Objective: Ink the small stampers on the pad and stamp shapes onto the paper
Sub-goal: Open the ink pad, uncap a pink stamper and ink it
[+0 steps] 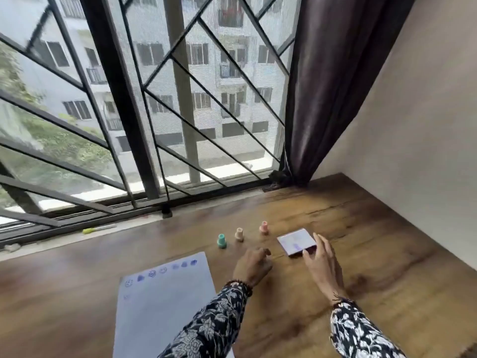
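Looks like the right hand (321, 264) is just steadying the ink pad (296, 241), fingers spread on its near edge, while the left hand (251, 266) sits loosely curled and empty below the three stampers (239, 234), paper (165, 303) lying ready on the worktop (361, 254).

no words, numbers, labels or brand names can be read anywhere here. the only marks are stamped blue shapes on the paper (165, 306): a row along its far edge, a few of them round outlines with a face-like pattern inside, the others solid blobs too blurred to make out, and a fainter mark below the row's left end. the ink pad (296, 241), lying right of the paper, shows purple smears but no lettering. the three stampers (239, 234) beyond the paper's far right corner carry no legible print.
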Motion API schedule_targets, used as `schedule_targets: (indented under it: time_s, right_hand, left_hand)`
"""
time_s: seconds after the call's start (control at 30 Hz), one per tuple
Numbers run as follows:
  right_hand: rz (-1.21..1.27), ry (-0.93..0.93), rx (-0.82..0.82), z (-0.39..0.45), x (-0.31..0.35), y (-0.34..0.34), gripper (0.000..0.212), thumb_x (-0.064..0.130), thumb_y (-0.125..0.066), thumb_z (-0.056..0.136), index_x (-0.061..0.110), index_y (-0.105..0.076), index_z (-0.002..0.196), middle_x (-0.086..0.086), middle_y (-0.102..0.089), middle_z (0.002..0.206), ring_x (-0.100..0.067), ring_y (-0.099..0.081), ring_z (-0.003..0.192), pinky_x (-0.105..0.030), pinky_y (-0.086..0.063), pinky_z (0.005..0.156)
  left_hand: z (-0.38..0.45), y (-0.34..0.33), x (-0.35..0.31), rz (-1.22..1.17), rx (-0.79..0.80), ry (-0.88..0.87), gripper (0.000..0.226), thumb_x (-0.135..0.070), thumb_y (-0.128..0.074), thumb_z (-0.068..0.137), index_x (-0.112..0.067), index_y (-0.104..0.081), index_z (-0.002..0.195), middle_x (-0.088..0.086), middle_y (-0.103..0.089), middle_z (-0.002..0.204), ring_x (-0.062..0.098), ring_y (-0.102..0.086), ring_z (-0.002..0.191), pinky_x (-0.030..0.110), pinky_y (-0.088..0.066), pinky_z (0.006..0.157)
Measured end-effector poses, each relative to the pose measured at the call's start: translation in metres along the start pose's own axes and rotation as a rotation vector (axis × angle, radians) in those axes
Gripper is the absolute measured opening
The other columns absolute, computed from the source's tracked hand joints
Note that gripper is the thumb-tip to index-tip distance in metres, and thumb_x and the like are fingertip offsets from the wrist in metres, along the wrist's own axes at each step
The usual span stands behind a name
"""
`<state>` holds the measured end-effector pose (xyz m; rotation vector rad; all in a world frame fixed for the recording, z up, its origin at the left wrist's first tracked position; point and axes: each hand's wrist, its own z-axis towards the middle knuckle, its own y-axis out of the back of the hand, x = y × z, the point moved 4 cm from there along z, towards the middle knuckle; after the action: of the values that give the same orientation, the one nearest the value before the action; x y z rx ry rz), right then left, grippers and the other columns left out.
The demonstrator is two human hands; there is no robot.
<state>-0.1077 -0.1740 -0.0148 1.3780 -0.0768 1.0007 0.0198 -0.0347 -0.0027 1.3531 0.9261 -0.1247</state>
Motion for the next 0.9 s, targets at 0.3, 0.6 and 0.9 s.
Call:
schedule_targets:
  time_s: [0.3,0.6,0.9]
  right_hand:
    - [0.070,-0.157,0.135,0.024,-0.029,-0.021,0.058,0.006,-0.069,0.074,-0.001,-0.048,0.127,-0.026,-0.054,0.127,-0.039,-0.047,0.119,-0.041,-0.034,0.101]
    - [0.121,-0.095,0.086,-0.016,-0.008,-0.016,0.049,-0.004,-0.069,0.071,-0.004,-0.056,0.118,-0.026,-0.060,0.117,-0.040,-0.053,0.110,-0.044,-0.038,0.096]
    - [0.196,-0.062,0.116,-0.105,0.023,-0.020,0.048,0.000,-0.070,0.073,0.001,-0.056,0.120,-0.019,-0.059,0.117,-0.037,-0.052,0.110,-0.039,-0.036,0.099]
  left_hand:
    - [0.058,-0.024,-0.004,0.079,0.070,0.069,0.056,-0.031,-0.062,0.082,-0.010,-0.041,0.129,0.020,-0.036,0.141,0.034,-0.037,0.128,0.045,-0.034,0.103]
    - [0.022,-0.028,0.017,-0.104,-0.103,0.143,0.033,-0.018,-0.052,0.083,-0.018,-0.055,0.116,0.010,-0.052,0.122,0.029,-0.042,0.116,0.042,-0.032,0.094]
    - [-0.058,-0.018,0.048,-0.173,-0.311,0.229,0.019,-0.014,-0.055,0.084,-0.018,-0.067,0.097,0.006,-0.065,0.101,0.026,-0.051,0.098,0.036,-0.038,0.089]
